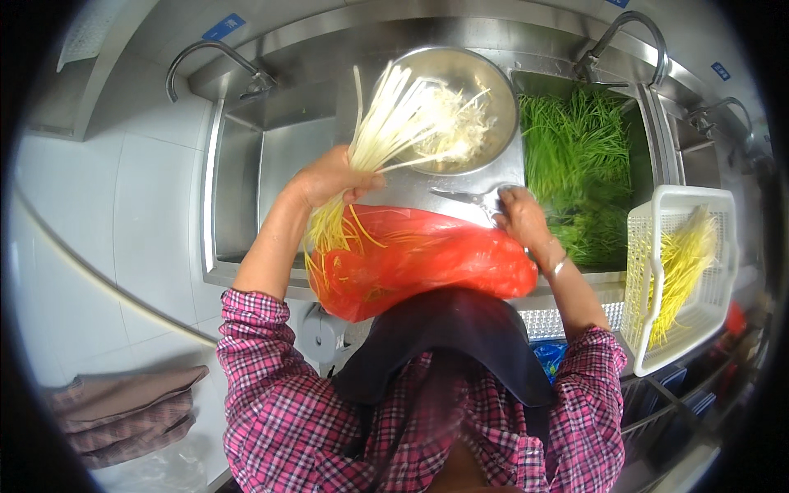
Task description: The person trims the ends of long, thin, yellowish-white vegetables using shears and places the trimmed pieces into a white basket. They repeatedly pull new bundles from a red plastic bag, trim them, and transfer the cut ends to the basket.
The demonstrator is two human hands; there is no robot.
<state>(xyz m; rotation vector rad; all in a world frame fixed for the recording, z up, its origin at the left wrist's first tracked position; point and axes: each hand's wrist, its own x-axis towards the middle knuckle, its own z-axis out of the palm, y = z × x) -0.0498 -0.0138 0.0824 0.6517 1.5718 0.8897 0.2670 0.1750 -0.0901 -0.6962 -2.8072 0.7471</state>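
Note:
My left hand [336, 179] grips a bunch of yellow chives [385, 132], pale stalks pointing up and yellow leaves hanging over a red plastic bag [425, 259]. The stalk ends reach over a round metal bowl [508, 132] that holds pale trimmings [453, 126]. A pair of scissors [465, 196] lies on the steel surface between bowl and bag, blades towards the left. At their handles is my right hand [518, 212], fingers bent; whether it grips them cannot be told. The bag lies along the counter's front edge, against my dark apron [450, 333].
An empty sink basin [299, 160] is at the left, under a faucet [216, 46]. Green chives [573, 148] fill the right basin, beneath another faucet [641, 18]. A white plastic basket [730, 259] with yellow chives [684, 271] stands at the far right.

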